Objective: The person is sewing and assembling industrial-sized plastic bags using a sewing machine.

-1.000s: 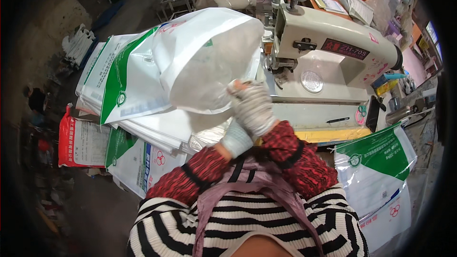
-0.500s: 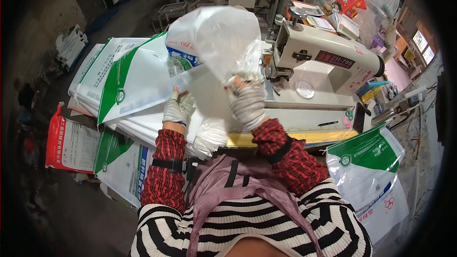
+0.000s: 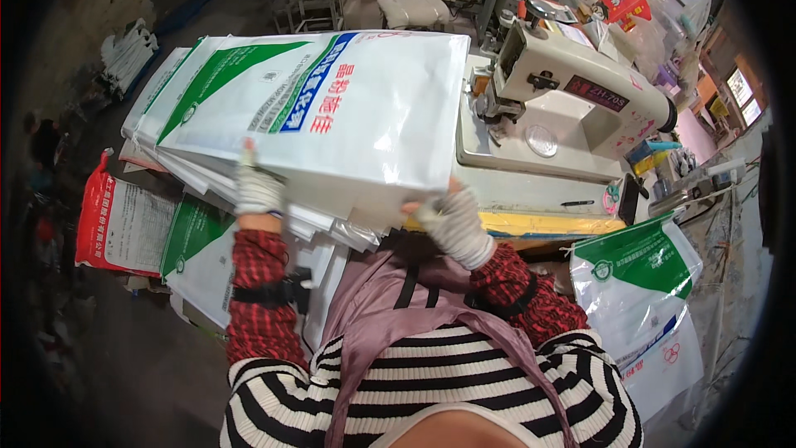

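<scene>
A large white sack [image 3: 398,99] with green, blue and red print lies spread on top of a stack of similar sacks, its printed face up. My right hand [image 3: 454,224], in a whitish glove with bare fingertips, is closed on the sack's near right corner. By the near left edge, my left hand [image 3: 260,187], gloved alike, has a fingertip over the printed face. Motion smears its fingers, and I cannot tell whether they grip the edge. Lower sacks [image 3: 178,172] jut out under the top one.
Right of the sacks stands a cream sewing machine [image 3: 580,87] on a table with a yellow front edge [image 3: 539,224]. A pen [image 3: 577,203] and a phone [image 3: 630,197] lie there. Another printed sack [image 3: 638,270] hangs at the right. A red-and-white bag [image 3: 124,224] is at the left.
The sack's lifted, billowing right part has come down flat, showing its printed face. My right hand has moved right and nearer to me; my left hand has moved left.
</scene>
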